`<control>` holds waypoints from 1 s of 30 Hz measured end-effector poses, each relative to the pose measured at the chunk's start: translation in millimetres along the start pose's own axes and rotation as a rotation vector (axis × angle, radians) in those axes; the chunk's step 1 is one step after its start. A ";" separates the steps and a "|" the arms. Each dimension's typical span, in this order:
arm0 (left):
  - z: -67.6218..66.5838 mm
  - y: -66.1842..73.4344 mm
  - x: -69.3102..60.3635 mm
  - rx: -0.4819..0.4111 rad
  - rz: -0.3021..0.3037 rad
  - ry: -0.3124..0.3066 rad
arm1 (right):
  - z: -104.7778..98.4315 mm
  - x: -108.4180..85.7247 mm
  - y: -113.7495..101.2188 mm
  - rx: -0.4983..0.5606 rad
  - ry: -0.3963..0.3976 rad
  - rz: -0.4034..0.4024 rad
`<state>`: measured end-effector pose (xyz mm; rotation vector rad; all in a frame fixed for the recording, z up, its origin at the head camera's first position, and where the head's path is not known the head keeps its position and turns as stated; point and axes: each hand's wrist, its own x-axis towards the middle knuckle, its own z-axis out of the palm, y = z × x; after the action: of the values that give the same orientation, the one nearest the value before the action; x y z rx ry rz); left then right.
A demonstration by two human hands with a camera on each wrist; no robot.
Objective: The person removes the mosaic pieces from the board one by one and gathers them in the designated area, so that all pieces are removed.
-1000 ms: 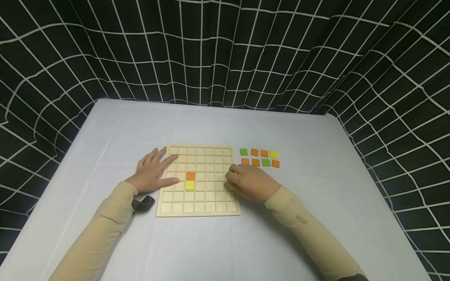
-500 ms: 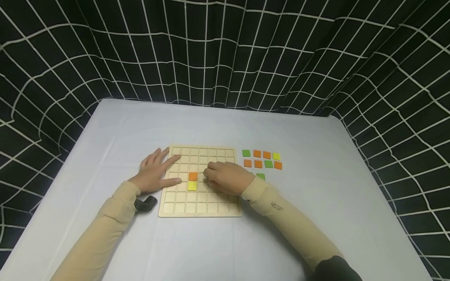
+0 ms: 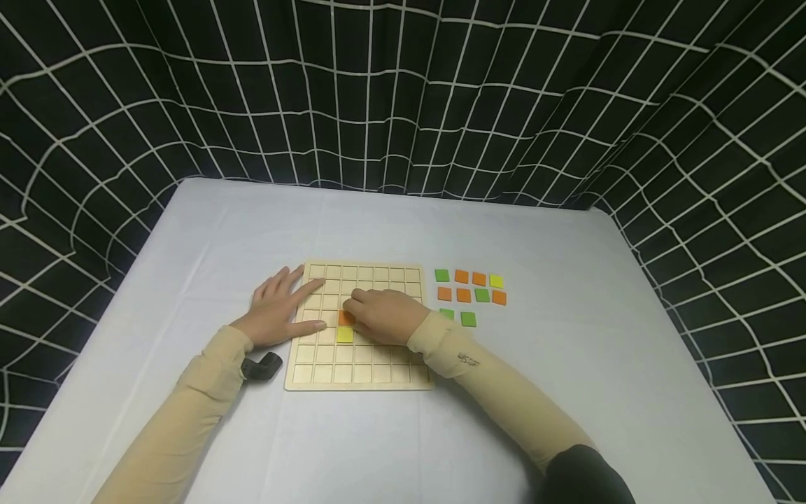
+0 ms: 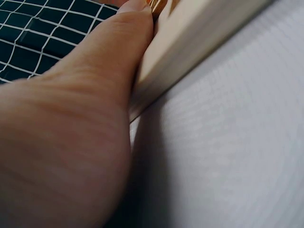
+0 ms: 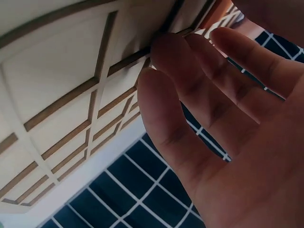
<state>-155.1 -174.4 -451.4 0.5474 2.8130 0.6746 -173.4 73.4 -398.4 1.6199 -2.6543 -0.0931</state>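
The pale wooden grid board (image 3: 315, 372) lies flat on the table. An orange tile (image 3: 345, 318) and a yellow tile (image 3: 345, 335) sit in adjoining squares, orange on the far side. My left hand (image 3: 274, 308) rests with spread fingers at the board's left edge, its thumb and forefinger over the squares. Over the board's middle, my right hand (image 3: 385, 316) has bent fingers reaching the orange tile's far and right sides. In the right wrist view its fingertips (image 5: 159, 85) touch or nearly touch the board, with orange between fingers and thumb; whether they pinch a tile is hidden.
Right of the board lie loose tiles in rows, among them a green tile (image 3: 442, 276), a yellow tile (image 3: 496, 281), an orange tile (image 3: 499, 298) and another green tile (image 3: 469, 319). A white cloth (image 3: 541, 245) covers the table. A dark checked curtain (image 3: 390, 91) stands behind.
My right hand has moved left from the board's right edge to the orange tile, uncovering two green tiles near the board. My left hand stays in place.
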 end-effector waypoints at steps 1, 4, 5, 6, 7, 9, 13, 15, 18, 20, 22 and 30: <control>-0.3 0.5 -0.3 -0.001 0.001 -0.001 | 0.9 0.9 -0.1 -0.006 0.007 -0.001; -1.2 2.0 -1.1 0.003 0.004 -0.001 | 1.6 3.2 -0.9 -0.022 0.016 0.003; -1.4 2.3 -1.3 0.004 0.005 0.001 | 1.8 3.9 -1.1 -0.021 0.015 0.004; -1.4 2.5 -1.4 0.004 0.007 0.003 | 1.5 4.3 -1.3 -0.018 0.013 0.006; -1.2 2.5 -1.3 0.005 0.007 0.005 | 1.1 4.6 -1.5 -0.016 0.012 0.005; -0.8 2.3 -1.0 0.003 0.012 0.009 | 1.1 5.4 -1.5 -0.013 0.005 0.006; 0.5 0.4 0.2 0.002 0.011 0.008 | -0.1 6.4 -0.9 -0.006 -0.014 0.005; 0.8 -0.5 1.0 0.003 0.007 0.006 | -1.3 6.9 -0.8 0.014 -0.030 0.009; 1.4 -1.9 1.5 0.007 0.004 0.003 | -2.9 7.4 -0.6 0.052 -0.039 0.005; 1.7 -2.7 1.6 0.008 0.004 0.001 | -3.9 7.6 -0.7 0.074 -0.031 -0.010; 2.0 -3.4 1.6 0.011 0.005 -0.001 | -4.2 7.6 -0.9 0.073 -0.026 -0.029; 2.8 -4.2 1.4 0.014 0.013 0.005 | -4.0 6.9 -1.5 0.091 -0.042 -0.064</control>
<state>-156.9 -176.2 -456.0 0.5672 2.8229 0.6598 -175.0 66.4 -394.6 1.7491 -2.6744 -0.0081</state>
